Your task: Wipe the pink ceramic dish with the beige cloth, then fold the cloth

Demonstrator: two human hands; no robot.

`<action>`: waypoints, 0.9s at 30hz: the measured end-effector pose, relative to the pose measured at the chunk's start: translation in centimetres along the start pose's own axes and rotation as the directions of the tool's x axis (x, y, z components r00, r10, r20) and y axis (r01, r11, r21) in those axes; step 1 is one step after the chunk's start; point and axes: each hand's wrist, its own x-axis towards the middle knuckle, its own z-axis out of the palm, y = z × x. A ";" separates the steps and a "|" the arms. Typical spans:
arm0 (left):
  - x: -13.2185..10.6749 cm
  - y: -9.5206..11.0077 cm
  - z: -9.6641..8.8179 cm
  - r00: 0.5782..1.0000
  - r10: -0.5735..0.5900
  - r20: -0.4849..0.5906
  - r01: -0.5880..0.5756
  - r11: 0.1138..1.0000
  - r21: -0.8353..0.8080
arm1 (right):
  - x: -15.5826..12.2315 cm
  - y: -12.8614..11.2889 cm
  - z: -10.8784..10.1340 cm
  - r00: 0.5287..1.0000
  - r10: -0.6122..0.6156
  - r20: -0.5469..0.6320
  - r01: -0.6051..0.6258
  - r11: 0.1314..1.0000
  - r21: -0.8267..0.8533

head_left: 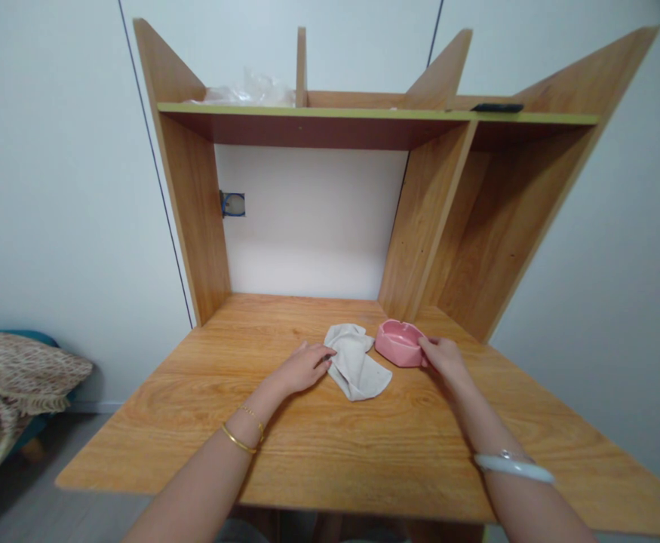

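A crumpled light grey cloth [357, 363] lies on the wooden desk, left of a pink ashtray [397, 344]. My left hand [305, 367] rests at the cloth's left edge, its fingertips touching the fabric, with the thumb apart from the bent fingers. The ashtray has an angular, faceted shape with notches in its rim. My right hand [441, 356] pinches it by the right side, thumb at the rim; the fingers underneath are partly hidden. Whether its base touches the desktop I cannot tell.
A wooden shelf unit [318, 113] stands along the desk's back, with a clear plastic bag [250, 90] and a flat black object [497, 108] on its shelf. An upright divider [428, 219] rises behind the ashtray. A wall socket box [233, 204] shows. Left, a patterned blanket [18, 369] covers teal furniture.
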 end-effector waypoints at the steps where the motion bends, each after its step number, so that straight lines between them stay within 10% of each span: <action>1: 0.0 -0.1 0.1 1.000 -0.002 -0.003 0.002 1.000 0.000 | 0.2 0.2 0.1 1.000 -0.007 -0.010 0.007 1.000 0.004; 14: 0.2 -0.3 0.2 0.999 -0.030 -0.043 0.027 0.998 -0.062 | -0.9 -0.6 -0.5 0.916 -0.169 -0.363 0.190 0.981 0.024; 27: 0.3 -0.3 0.1 0.991 -0.084 -0.106 0.086 0.996 0.011 | -4.0 -8.4 5.0 0.901 -0.362 0.241 0.424 0.852 -0.307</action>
